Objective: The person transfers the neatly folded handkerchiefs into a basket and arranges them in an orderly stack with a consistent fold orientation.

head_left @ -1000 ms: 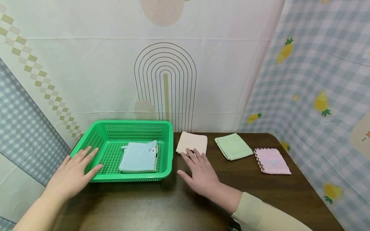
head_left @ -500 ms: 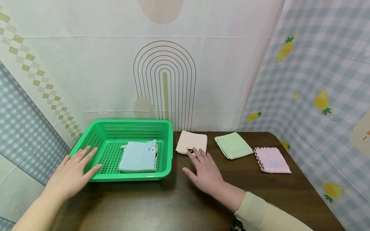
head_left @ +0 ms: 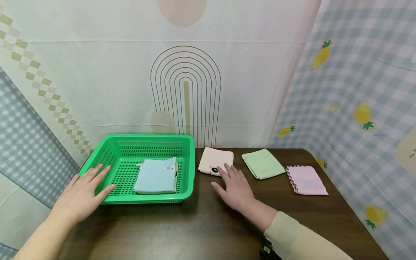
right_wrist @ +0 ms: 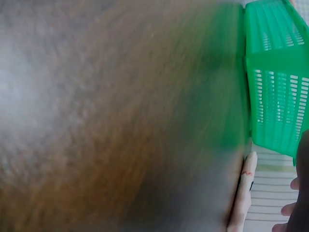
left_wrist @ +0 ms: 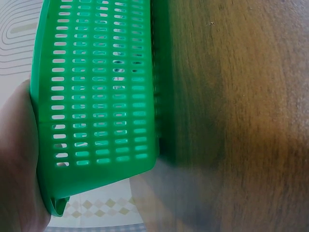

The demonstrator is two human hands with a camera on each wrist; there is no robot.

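Room: soft cloth walls hang all around, cream with a rainbow-arch drawing at the back, and blue checks with pineapples on the right.
Counter: dark brown wood counter (head_left: 201,231) that carries all the things.
Basket: a green basket (head_left: 146,142) with lots of little holes sits on the left part of the counter. The left wrist view shows its holey side wall (left_wrist: 96,96) close up.
Blue cloth: a folded light blue cloth (head_left: 156,176) lies flat inside the basket.
Peach cloth: a folded peach cloth (head_left: 214,159) lies on the counter just beside the basket, on its right. It has a small dark mark on its near edge.
Green cloth: a folded light green cloth (head_left: 262,164) lies to the right of the peach one, apart from it.
Pink cloth: a folded pink cloth (head_left: 307,180) with a dark trim lies farthest right.
Left hand: the left hand (head_left: 81,196) rests on the near left corner of the basket. Its fingers are straight and spread a little, lying over the rim.
Right hand: the right hand (head_left: 236,187) is low over the counter with fingers (head_left: 227,169) straight and apart. The tips reach the near edge of the peach cloth. It grips nothing.
Sleeve: a pale yellow sleeve (head_left: 299,238) covers the right arm.
Right wrist view: mostly blurry brown wood, with the basket at the edge.
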